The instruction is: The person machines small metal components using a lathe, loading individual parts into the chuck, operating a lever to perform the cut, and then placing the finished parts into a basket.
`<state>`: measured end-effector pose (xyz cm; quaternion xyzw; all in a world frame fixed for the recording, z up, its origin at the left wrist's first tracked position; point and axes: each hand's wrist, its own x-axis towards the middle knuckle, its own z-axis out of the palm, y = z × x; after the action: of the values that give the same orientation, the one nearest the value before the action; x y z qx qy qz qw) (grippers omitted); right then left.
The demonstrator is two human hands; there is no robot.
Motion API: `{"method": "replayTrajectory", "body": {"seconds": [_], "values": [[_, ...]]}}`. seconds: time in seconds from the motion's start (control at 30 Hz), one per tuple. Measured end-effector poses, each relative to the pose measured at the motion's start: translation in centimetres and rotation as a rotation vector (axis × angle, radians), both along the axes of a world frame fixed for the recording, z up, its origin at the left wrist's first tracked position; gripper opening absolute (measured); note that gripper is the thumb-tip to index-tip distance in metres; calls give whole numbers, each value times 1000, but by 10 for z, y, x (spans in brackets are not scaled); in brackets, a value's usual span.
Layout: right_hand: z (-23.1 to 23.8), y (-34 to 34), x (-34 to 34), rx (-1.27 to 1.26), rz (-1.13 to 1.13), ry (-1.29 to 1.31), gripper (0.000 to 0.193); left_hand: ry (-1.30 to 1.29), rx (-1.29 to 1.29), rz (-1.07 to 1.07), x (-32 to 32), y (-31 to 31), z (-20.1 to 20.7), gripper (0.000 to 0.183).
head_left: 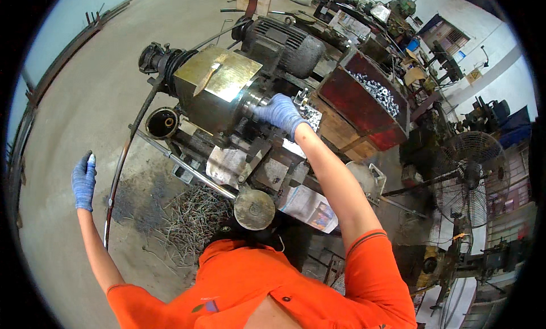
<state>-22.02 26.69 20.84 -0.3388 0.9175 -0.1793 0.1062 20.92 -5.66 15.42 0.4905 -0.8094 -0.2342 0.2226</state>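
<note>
My right hand (278, 111), in a blue knit glove, is at the metal chuck (249, 104) of a small lathe. Its fingers curl in toward the chuck's face, and whatever they grip is hidden behind the glove. On the brass-coloured top of the headstock (227, 73) rests a brush-like tool (207, 80). Out to the left, my left hand (84, 181) is raised in a matching glove, fingers stretched upward, holding nothing. Beside it, and apart from it, runs a long dark rod (126, 152) slanting up to the machine.
A red bin (355, 101) full of small metal parts (375, 94) stands right of the lathe, near a motor (284, 47). Metal shavings (193, 215) heap on the floor before me. A round metal disc (254, 209) sits close to my body. A caged fan (472, 178) stands at right.
</note>
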Motion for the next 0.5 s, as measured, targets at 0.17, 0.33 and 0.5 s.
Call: {"method": "replayTrajectory", "body": {"seconds": [0.17, 0.33, 0.5], "values": [[7, -7, -1, -385, -108, -413, 47, -111, -143, -93, 16, 22, -26, 39], [-6, 0, -15, -423, 2, -410, 50, -402, -112, -105, -4, 82, -26, 51], [-7, 1, -6, -466, -101, -480, 50, -558, -444, -149, 26, 1, -86, 35]]}}
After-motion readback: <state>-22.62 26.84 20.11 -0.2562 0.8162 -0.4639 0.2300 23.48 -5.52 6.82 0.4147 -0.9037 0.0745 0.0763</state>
